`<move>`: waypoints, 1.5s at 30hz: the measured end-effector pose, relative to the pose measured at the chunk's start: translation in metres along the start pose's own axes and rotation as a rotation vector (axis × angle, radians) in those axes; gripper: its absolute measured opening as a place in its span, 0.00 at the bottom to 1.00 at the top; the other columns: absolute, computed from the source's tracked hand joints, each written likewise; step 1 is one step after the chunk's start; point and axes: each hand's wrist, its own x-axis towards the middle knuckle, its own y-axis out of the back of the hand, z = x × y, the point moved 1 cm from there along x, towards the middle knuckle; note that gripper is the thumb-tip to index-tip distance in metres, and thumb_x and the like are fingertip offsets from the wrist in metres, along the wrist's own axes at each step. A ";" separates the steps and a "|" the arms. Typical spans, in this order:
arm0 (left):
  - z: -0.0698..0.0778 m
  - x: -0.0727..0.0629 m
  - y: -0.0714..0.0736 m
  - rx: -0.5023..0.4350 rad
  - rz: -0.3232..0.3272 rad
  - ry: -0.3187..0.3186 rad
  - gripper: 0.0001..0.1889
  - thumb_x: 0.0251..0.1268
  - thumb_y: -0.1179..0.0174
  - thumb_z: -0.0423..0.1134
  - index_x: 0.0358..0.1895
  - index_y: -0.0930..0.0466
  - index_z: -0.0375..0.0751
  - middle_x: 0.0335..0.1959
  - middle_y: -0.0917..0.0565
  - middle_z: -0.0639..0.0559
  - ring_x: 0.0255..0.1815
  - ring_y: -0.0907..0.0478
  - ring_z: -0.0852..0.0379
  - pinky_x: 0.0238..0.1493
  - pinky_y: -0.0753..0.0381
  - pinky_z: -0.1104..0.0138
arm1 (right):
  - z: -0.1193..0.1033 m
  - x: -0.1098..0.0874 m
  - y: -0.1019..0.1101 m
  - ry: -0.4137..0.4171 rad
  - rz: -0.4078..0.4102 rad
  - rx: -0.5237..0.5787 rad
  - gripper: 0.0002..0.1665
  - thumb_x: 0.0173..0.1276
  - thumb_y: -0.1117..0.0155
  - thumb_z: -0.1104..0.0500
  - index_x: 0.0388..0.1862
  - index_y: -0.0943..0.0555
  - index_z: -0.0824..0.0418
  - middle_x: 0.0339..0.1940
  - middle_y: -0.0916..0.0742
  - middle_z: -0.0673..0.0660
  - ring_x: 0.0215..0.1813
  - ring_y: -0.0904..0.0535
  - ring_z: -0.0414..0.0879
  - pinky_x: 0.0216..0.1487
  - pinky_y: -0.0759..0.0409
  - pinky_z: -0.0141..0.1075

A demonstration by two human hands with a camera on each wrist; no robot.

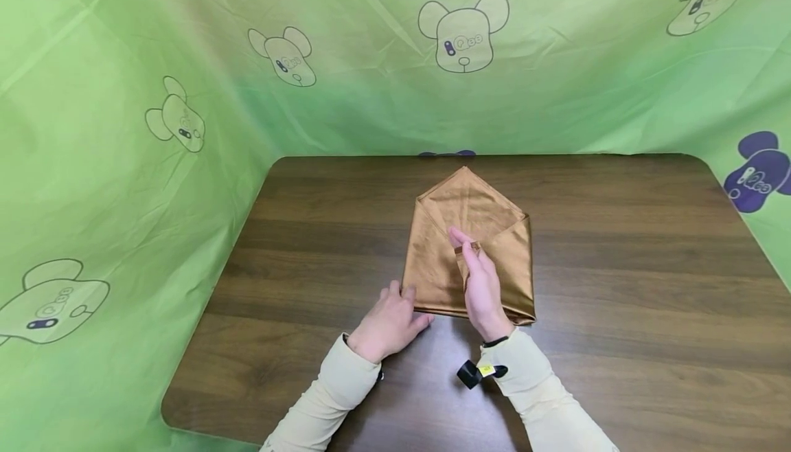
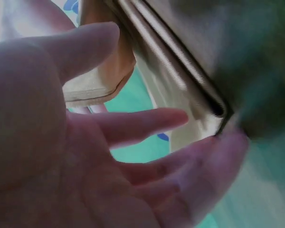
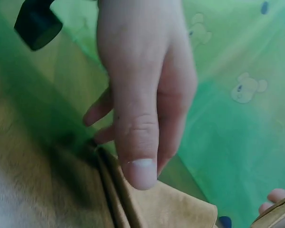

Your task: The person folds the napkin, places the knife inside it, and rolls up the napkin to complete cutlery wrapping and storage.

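A shiny copper-brown cloth (image 1: 432, 260), folded into an envelope shape with a pointed far end, lies on the table. My left hand (image 1: 389, 321) rests at its near left corner, fingertips on the cloth and thumb just off the front edge. In the left wrist view the left hand (image 2: 123, 142) has spread fingers, and one fingertip meets the layered fold (image 2: 180, 71). My right hand (image 1: 485, 290) holds a raised flap (image 1: 461, 266) over the cloth's middle, thumb on one side and fingers behind. In the right wrist view, fingertips (image 3: 277, 195) show behind the flap (image 3: 278, 213).
Brown wood-grain table (image 1: 296, 246) extends to both sides of the cloth. Green fabric (image 1: 371, 95) printed with mouse-head shapes hangs behind and at the sides. A small black camera (image 1: 471, 374) is strapped at the right wrist.
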 end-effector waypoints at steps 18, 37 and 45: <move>-0.014 0.007 0.005 -0.067 0.051 -0.089 0.14 0.66 0.40 0.43 0.43 0.23 0.34 0.33 0.22 0.45 0.34 0.22 0.49 0.38 0.21 0.59 | 0.034 0.005 -0.017 -0.069 -0.244 -0.767 0.34 0.80 0.64 0.48 0.75 0.45 0.70 0.78 0.45 0.67 0.80 0.56 0.57 0.78 0.63 0.54; -0.021 0.028 0.012 -0.156 0.089 0.029 0.08 0.61 0.42 0.42 0.26 0.20 0.47 0.26 0.23 0.55 0.29 0.25 0.58 0.29 0.26 0.65 | 0.026 0.003 -0.010 -0.042 -0.230 -0.806 0.35 0.79 0.60 0.46 0.75 0.42 0.67 0.79 0.50 0.68 0.80 0.62 0.60 0.77 0.64 0.54; -0.019 0.024 0.025 -0.199 0.136 0.047 0.06 0.56 0.43 0.42 0.24 0.21 0.49 0.24 0.26 0.56 0.26 0.29 0.60 0.28 0.30 0.68 | -0.020 0.007 0.042 0.004 -0.088 -0.851 0.32 0.70 0.43 0.55 0.68 0.34 0.69 0.77 0.46 0.73 0.78 0.56 0.67 0.74 0.58 0.62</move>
